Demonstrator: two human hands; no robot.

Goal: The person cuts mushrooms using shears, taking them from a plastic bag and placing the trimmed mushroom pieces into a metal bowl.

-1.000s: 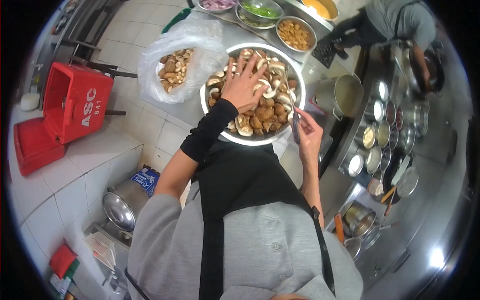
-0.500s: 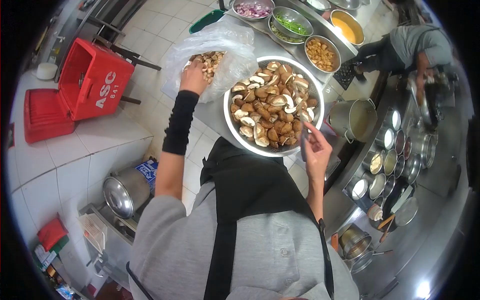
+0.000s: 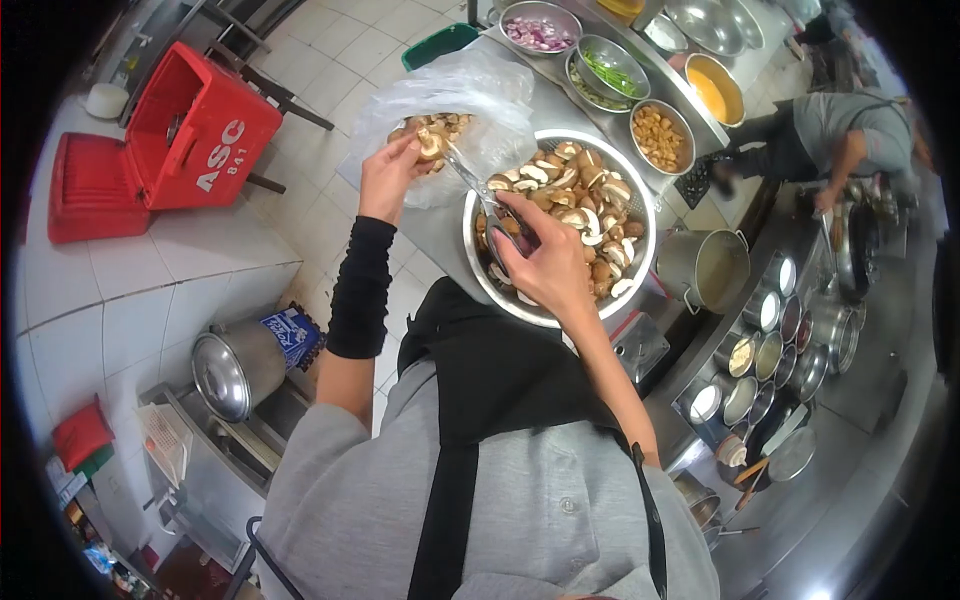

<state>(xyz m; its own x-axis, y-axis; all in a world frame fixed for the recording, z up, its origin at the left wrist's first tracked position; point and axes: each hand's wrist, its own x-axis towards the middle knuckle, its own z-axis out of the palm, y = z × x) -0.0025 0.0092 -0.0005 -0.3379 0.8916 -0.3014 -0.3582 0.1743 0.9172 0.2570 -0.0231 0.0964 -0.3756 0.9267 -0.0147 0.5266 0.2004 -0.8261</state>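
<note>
Between the fingers of my left hand (image 3: 391,178) is a mushroom (image 3: 432,144), its pale underside showing, held over the mouth of a clear plastic bag (image 3: 480,85). More mushrooms lie inside the bag. My right hand (image 3: 545,250) grips a pair of scissors (image 3: 480,190) by the handles. The blades point up and left, their tips close to the held mushroom; whether they touch it I cannot tell. Below the scissors stands a perforated metal colander (image 3: 650,235) full of cut brown mushrooms (image 3: 590,195), some with white cut faces.
Bowls of chopped red onion (image 3: 540,33), green slices (image 3: 612,72) and browned cubes (image 3: 660,138) stand beyond the colander. A large pot (image 3: 715,270) is at the right. Another person (image 3: 850,140) works at the stove. A red box (image 3: 205,125) sits left.
My left hand has come up from inside the bag with a mushroom. My right hand has swung left across the colander, bringing the scissors to that mushroom.
</note>
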